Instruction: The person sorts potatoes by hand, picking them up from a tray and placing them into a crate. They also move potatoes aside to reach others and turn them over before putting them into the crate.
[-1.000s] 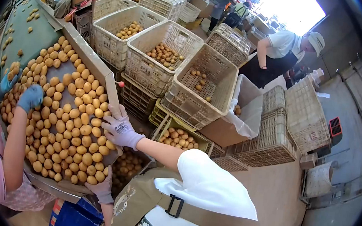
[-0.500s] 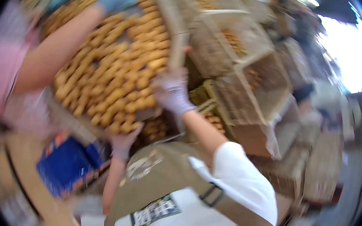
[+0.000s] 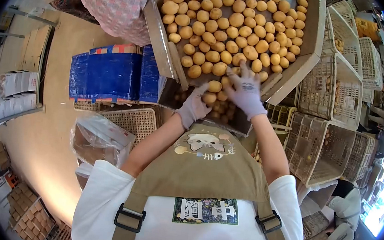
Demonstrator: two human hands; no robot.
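A layer of yellow-brown potatoes (image 3: 234, 20) covers the sorting tray, which narrows to an opening in front of me. My left hand (image 3: 193, 107), in a pale glove, is at the left of this opening, its fingers apart and against a potato (image 3: 209, 98). On the other side, my right hand (image 3: 247, 94) lies palm down with spread fingers over potatoes at the tray's lower edge. Below both hands, more potatoes (image 3: 223, 110) lie in a dark box, partly hidden by my hands and apron.
Wooden side boards (image 3: 293, 79) border the tray. A co-worker in a pink patterned garment (image 3: 115, 6) stands at upper left. Blue wrapped boxes (image 3: 108, 76) and a plastic-covered carton (image 3: 100, 139) are on the left. Stacked pale crates (image 3: 320, 151) line the right.
My view has swung round and steadied, so the tray is now straight ahead. My right hand has left the tray's right side board and is over potatoes at the opening.
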